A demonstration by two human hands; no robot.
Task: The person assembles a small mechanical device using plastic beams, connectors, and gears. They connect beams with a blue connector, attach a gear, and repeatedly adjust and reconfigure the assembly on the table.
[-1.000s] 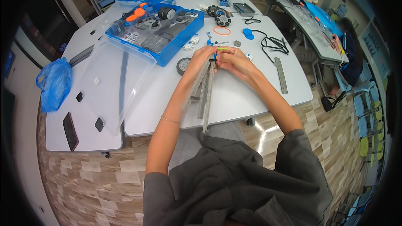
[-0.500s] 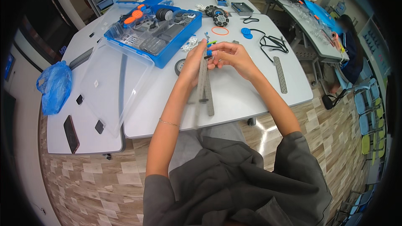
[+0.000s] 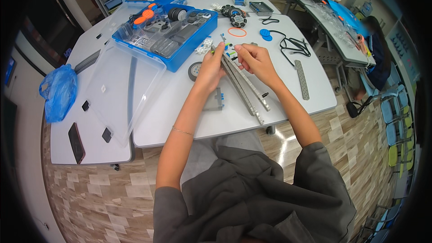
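Note:
My left hand [image 3: 210, 68] is closed round the upper end of a pair of long grey perforated beams [image 3: 246, 91]. Their lower ends slant toward the table's front edge, with a black pin [image 3: 265, 95] sticking out of one. Beside the upper end, my right hand [image 3: 258, 63] has its fingertips pinched together; whatever sits in them is too small to make out. Small green, blue and black pieces show between the hands. A grey wheel [image 3: 194, 70] lies left of my left hand. Partly hidden by my left forearm is a grey block with blue pegs [image 3: 219, 99].
A blue parts box [image 3: 191, 45] stands at the left behind a clear plastic lid [image 3: 139, 92]. Farther back lie black wheels [image 3: 237, 19] and an orange ring [image 3: 237, 32]. A black cable [image 3: 292, 45] and a grey beam [image 3: 301, 80] lie at right. A phone [image 3: 76, 143] lies at left.
The beams have swung so that their lower ends point right. My right hand has drawn slightly away from their upper end. The grey block with blue pegs now shows by my left forearm.

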